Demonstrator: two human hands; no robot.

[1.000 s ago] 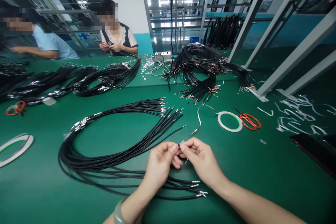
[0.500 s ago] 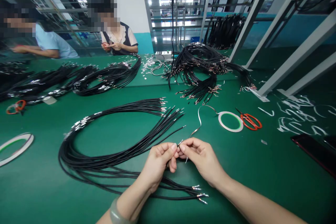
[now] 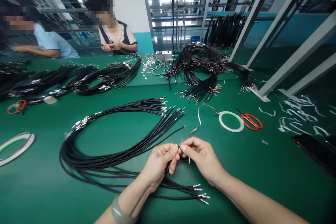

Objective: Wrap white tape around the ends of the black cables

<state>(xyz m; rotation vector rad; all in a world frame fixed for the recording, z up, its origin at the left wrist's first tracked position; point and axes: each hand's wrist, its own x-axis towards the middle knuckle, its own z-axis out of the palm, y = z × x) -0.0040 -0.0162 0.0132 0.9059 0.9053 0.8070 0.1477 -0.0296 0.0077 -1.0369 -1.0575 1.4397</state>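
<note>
My left hand [image 3: 160,164] is closed, thumb and finger pinching the end of a black cable. Against it, my right hand [image 3: 201,154] pinches a narrow strip of tape [image 3: 193,132] at that cable end. The strip curves up to a white and green tape roll [image 3: 231,121] on the table. A loop of black cables [image 3: 86,157] lies left of my hands, with bare metal ends at the upper right. Several more cable ends [image 3: 202,196] stick out below my hands.
Orange scissors [image 3: 252,121] lie beside the roll, and tape scraps [image 3: 301,112] and a dark phone [image 3: 315,150] at the right. Another tape roll [image 3: 26,143] is at the left edge. Cable piles [image 3: 199,59] lie behind. Two people sit across the green table [image 3: 39,189].
Both hands have barely moved and stay together at the cable end. The loose end of the tape strip has shifted slightly right. A person opposite has lowered the head a little.
</note>
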